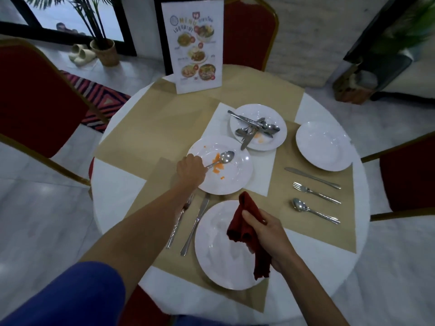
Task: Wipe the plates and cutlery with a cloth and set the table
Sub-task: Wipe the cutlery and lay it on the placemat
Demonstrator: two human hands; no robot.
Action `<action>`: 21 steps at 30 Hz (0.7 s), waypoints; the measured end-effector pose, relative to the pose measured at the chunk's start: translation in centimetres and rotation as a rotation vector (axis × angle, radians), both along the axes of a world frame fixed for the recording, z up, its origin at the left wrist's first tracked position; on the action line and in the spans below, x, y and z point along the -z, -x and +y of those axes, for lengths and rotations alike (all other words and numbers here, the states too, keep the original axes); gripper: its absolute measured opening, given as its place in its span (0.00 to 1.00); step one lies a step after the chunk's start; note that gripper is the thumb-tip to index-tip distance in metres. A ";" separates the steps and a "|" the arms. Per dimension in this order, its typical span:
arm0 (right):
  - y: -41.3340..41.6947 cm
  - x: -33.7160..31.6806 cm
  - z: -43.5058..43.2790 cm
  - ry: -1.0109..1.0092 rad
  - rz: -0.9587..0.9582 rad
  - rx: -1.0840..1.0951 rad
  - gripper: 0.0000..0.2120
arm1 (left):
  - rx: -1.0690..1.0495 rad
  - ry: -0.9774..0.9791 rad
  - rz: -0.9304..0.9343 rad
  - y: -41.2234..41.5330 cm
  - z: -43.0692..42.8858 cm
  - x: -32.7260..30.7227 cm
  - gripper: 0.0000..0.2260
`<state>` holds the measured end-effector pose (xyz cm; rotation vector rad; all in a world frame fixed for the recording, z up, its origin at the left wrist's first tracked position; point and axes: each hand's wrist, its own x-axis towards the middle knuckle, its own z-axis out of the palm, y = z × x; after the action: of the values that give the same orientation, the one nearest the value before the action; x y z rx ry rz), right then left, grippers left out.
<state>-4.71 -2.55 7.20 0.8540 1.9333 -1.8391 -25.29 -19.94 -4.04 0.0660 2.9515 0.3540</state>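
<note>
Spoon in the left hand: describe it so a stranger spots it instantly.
On the round table, find the orange-smeared plate left of centre. The spoon sits over it, bowl up, its handle gripped by the left hand. The other single spoon lies on the mat at right.

We're looking at a restaurant dining room here: a picture menu (195, 43) is standing on the round desk (113, 184), with red banquet chairs (35, 95) sitting around it.

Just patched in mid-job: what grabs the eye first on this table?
The left hand grips a spoon over the orange-smeared plate at the table's middle. The right hand holds a dark red cloth above the clean near plate. Behind, a heap of cutlery lies on another stained plate.
</note>
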 end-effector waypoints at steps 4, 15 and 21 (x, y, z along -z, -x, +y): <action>0.2 0.7 2.0 0.036 0.010 0.099 0.14 | -0.140 -0.272 -0.165 -0.8 0.4 -1.2 0.17; 7.7 2.5 2.9 0.606 0.046 0.360 0.17 | -0.343 -1.043 -0.385 -15.2 5.0 -9.9 0.07; 9.4 0.5 -1.3 0.541 0.102 0.054 0.12 | -0.345 -1.115 -0.303 -18.7 5.9 -11.1 0.06</action>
<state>-14.14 -3.88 6.66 0.6445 1.3536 -2.3134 -6.60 -14.06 7.03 -0.3260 2.1042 1.7895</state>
